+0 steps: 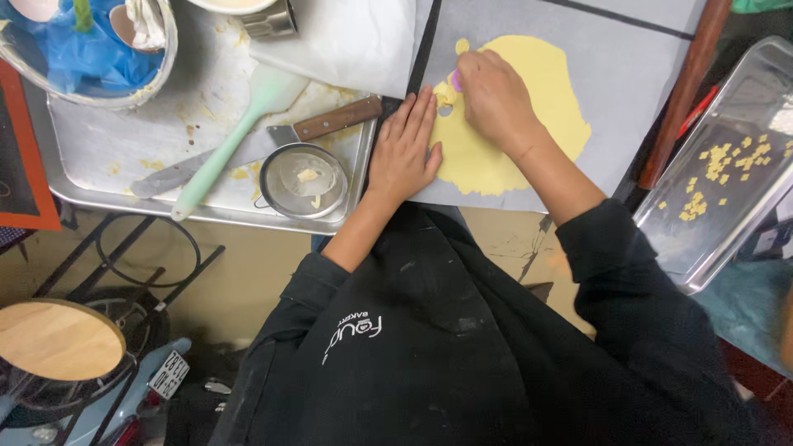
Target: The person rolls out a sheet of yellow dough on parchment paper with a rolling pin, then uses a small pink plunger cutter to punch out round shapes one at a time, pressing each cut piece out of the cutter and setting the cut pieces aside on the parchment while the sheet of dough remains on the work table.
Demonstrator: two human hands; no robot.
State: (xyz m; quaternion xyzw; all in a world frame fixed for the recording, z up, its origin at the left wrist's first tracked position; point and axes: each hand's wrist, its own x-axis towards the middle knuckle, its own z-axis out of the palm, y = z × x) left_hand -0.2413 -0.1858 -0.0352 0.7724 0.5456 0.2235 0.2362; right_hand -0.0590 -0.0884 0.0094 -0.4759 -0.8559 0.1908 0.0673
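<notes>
— Where are we working?
— On grey baking paper (628, 91), steel tray (99, 157) at 9 o'clock.
— The dough (537, 107)?
— Flat, long axis running 1 to 7 o'clock. Our left hand (405, 149) presses flat, fingers spread; our right hand (496, 99) pinches a small purple cutter (456, 80).

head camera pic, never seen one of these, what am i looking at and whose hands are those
A single camera worn on a person's head looks down at their own two bare hands. The left hand lies flat, pressing on the grey sheet beside a thin sheet of yellow dough. The right hand pinches a small purple cutter against the dough. To the left, a metal tray carries a green spatula, a wooden-handled knife and a small sieve. At right, another tray holds small yellow dough bits.
</notes>
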